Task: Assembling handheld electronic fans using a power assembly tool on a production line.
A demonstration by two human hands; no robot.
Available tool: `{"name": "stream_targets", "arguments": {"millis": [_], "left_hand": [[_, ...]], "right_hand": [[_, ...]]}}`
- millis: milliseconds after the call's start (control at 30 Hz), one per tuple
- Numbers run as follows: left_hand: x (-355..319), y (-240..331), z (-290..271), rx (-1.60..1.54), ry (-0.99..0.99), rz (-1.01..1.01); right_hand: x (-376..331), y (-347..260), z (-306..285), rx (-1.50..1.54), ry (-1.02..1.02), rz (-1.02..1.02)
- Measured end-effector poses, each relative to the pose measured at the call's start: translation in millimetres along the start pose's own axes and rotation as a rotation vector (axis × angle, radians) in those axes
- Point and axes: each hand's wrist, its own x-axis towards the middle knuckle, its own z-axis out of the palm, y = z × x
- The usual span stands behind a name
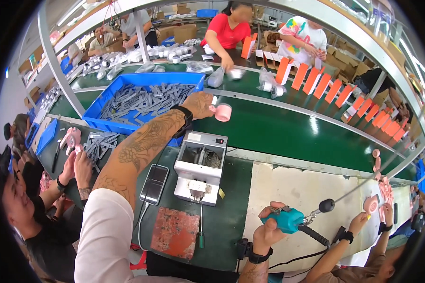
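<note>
My left hand (pixel 199 104) reaches far out over the green conveyor belt, closed on a small pink handheld fan (pixel 221 112) with a round head. Nearer to me, my right hand (pixel 265 232) is wrapped around a teal electric screwdriver (pixel 283 220), which is clipped to a hanging cable and has a coiled black cord. Between my arms stands a grey metal screw feeder (pixel 201 165) with small screws in its tray. Just beyond my left forearm is a blue bin (pixel 95 123) full of grey strips.
A phone (pixel 154 184), a worn red plate (pixel 175 233) and a small screwdriver (pixel 201 239) lie on the bench. Co-workers handle pink parts on both sides. Orange-and-white boxes (pixel 321 86) line the belt's far side; bagged items (pixel 270 84) lie near them.
</note>
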Motion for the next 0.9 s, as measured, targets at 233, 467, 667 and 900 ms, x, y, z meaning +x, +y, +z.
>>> {"name": "stream_targets", "arguments": {"millis": [233, 467, 667, 900], "left_hand": [[-22.9, 16.8, -77.7, -0.145, 0.419, 0.267], [-157.6, 99.3, -169.9, -0.260, 0.617, 0.399], [-285.7, 156.8, -152.2, -0.472, 0.482, 0.336], [-361.2, 173.2, -78.4, -0.676, 0.101, 0.058]], "right_hand": [[-5.9, 1.1, -8.1, -0.024, -0.101, 0.023], [-8.9, 4.8, -20.4, 0.059, -0.114, 0.038], [-5.4, 5.3, -6.1, -0.092, -0.164, -0.044], [-28.1, -45.8, 14.2, 0.023, -0.283, 0.118]]}}
